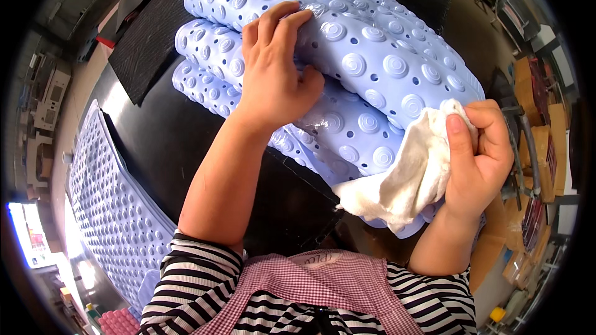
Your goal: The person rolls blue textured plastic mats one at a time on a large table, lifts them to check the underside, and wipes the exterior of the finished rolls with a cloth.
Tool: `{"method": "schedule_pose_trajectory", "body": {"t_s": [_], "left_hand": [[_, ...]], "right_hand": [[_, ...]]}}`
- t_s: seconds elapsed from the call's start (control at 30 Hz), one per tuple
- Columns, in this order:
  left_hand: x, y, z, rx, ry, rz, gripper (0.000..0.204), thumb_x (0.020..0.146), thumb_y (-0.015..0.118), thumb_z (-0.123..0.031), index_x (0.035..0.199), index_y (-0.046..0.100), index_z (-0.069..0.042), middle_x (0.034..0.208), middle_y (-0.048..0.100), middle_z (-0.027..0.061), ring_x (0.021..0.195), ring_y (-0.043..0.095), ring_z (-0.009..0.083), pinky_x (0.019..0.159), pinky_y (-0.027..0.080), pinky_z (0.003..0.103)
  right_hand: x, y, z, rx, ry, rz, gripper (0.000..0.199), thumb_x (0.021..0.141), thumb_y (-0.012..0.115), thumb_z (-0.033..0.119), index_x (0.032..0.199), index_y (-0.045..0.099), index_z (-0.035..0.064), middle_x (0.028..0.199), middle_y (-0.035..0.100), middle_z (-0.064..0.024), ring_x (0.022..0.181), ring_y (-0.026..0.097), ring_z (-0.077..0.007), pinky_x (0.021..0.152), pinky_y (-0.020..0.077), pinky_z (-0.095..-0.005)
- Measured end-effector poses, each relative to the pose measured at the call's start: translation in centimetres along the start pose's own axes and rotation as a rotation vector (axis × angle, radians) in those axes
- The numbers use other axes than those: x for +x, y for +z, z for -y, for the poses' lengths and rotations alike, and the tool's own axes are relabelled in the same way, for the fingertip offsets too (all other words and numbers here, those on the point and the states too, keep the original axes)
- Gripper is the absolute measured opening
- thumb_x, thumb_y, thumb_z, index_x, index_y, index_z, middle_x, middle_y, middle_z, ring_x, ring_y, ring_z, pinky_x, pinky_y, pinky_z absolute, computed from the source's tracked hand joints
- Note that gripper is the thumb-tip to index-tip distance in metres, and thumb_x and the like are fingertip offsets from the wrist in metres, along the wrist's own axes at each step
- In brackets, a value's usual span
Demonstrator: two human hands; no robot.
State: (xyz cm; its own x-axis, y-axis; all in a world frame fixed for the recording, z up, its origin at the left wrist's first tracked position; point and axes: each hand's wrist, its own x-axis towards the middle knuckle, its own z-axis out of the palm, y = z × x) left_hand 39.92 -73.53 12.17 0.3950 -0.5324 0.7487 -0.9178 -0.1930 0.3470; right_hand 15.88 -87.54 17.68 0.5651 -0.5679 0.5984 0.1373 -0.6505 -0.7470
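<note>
A pile of pale blue bath mats [352,46], with raised round bumps and small holes, lies folded over on itself in front of me. My left hand [277,65] presses against the upper fold, its fingers curled over the mat and its thumb lower down by the gap between layers. Bunched between the thumb and fingers of my right hand [481,149] is a white cloth [406,174]. This cloth hangs down across the near right edge of the mats, touching them.
A dark table [167,136] lies under the mats, with a black ribbed sheet [149,40] at its far left. More blue mats [115,205] lie flat at the left. Cardboard boxes [528,111] stand on the right, and pink bumpy items [118,321] sit at lower left.
</note>
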Motion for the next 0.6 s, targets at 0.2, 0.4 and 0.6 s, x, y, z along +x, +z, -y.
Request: {"method": "schedule_pose_trajectory", "body": {"t_s": [0.2,0.4,0.6], "left_hand": [[-0.3,-1.3,2.3,-0.193,0.035,0.096,0.068,0.072,0.070,0.004,0.139,0.060,-0.010,0.147,0.055,0.0119,0.131,0.051,0.0359,0.114,0.038,0.045],[-0.7,-1.7,3.6,-0.424,-0.108,0.092,0.065,0.075,0.082,0.005,0.135,0.067,-0.012,0.147,0.059,0.0049,0.135,0.054,0.0283,0.115,0.043,0.038],[-0.8,-1.7,4.7,-0.582,-0.125,0.129,0.063,0.077,0.073,0.015,0.137,0.065,-0.004,0.152,0.056,0.0106,0.143,0.051,0.0252,0.118,0.040,0.035]], "right_hand": [[-0.3,-0.4,0.2,-0.067,-0.055,0.010,0.013,0.090,0.068,-0.009,0.099,0.060,-0.0026,0.097,0.058,-0.0061,0.084,0.051,-0.0099,0.076,0.0409,-0.0213],[-0.9,-0.4,1.0,-0.166,-0.018,0.022,0.014,0.088,0.068,-0.001,0.098,0.059,-0.0024,0.096,0.057,-0.0090,0.084,0.051,-0.0148,0.078,0.0409,-0.0255],[-1.2,0.2,1.2,-0.199,-0.012,0.032,0.008,0.093,0.061,0.002,0.099,0.061,-0.0035,0.099,0.055,-0.0087,0.089,0.053,-0.0139,0.085,0.0422,-0.0267]]}}
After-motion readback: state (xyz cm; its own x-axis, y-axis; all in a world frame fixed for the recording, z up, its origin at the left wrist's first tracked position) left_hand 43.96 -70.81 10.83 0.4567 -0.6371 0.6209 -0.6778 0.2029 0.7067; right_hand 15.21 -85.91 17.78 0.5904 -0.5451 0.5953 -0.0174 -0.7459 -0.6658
